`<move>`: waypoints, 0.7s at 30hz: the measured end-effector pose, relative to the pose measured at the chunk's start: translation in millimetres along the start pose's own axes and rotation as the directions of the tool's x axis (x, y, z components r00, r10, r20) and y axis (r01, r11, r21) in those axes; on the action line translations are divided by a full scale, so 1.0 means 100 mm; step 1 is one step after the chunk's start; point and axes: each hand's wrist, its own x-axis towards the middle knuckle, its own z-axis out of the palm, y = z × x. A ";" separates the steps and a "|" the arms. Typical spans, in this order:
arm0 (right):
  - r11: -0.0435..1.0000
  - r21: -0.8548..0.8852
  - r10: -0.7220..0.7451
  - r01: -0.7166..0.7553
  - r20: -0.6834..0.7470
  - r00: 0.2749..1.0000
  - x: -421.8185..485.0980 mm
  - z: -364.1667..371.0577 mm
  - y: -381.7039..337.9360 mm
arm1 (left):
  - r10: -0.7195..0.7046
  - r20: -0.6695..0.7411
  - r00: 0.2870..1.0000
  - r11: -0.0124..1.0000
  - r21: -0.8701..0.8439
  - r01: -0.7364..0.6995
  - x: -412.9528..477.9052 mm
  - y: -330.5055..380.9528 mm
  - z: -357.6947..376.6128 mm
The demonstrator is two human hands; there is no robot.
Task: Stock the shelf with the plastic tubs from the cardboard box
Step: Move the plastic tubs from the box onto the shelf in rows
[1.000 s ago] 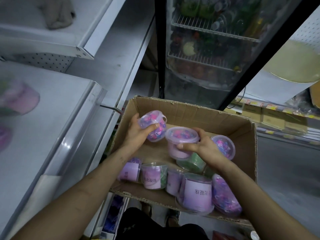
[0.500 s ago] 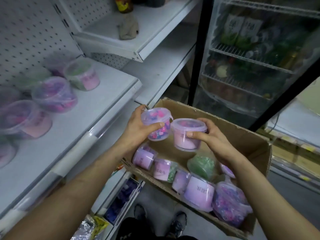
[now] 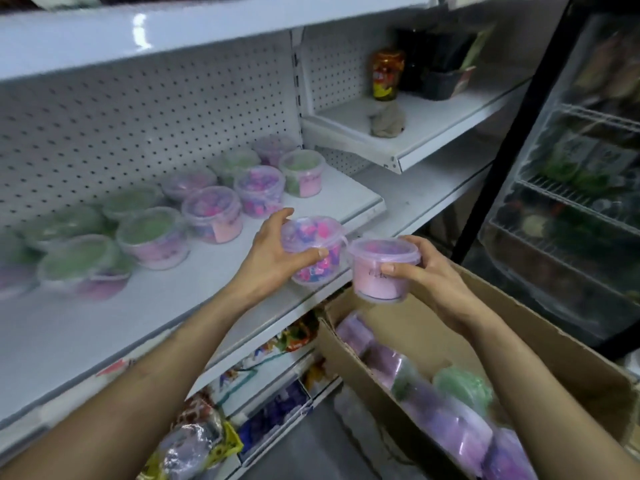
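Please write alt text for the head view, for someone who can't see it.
The left hand holds a multicoloured tub at the edge of the white shelf; the right hand holds a pink tub above the cardboard box. More tubs stand on the shelf.

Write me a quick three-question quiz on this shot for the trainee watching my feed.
1. True or false: the left hand holds a tub of green filling.
2. Where do the unstocked tubs lie? A) cardboard box B) fridge C) top shelf
3. What colour is the filling of the tub in the right hand?
Key: 1 false, it holds the multicoloured tub; 2 A; 3 pink.
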 end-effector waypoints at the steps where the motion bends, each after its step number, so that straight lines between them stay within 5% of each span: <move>1: 1.000 -0.003 -0.011 0.011 0.021 1.000 -0.01 0.13 -0.05 | -0.003 -0.023 1.000 1.000 -0.005 0.002 -0.08 -0.03 -0.13; 21: 0.995 -0.017 -0.080 0.097 0.434 0.897 -0.51 3.03 -0.51 | -0.223 -0.414 0.882 0.966 0.028 0.257 -2.36 -0.91 -2.49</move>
